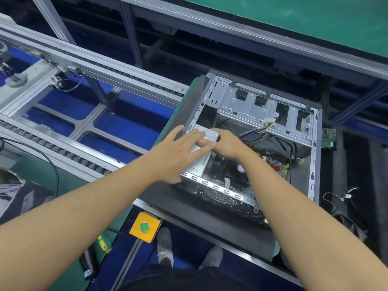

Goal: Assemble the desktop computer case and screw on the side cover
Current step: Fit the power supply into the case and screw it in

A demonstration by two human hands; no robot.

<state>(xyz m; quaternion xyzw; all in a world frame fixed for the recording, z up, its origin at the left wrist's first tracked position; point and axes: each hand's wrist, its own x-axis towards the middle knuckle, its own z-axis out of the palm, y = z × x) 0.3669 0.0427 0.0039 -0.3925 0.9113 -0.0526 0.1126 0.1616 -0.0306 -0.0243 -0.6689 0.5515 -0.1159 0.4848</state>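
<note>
One computer case (247, 101), one left hand (174, 153), one right hand (227, 143), one button box (154, 226), two shoes (165, 246) (212, 258)

A green counter (166, 122) carries a dark grey foam mat (210, 223); on it, beneath the left hand (178, 152), lies an open silver metal computer case (273, 114).

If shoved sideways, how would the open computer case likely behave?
The computer case looks like rigid sheet metal, so probably stiff. Lying on its broad side on the dark mat, it likely drags rather than tips.

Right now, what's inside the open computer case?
A motherboard, coloured cables, and a silver metal box the left hand presses and right hand grips. Whatever lies beneath them is hidden.
</note>
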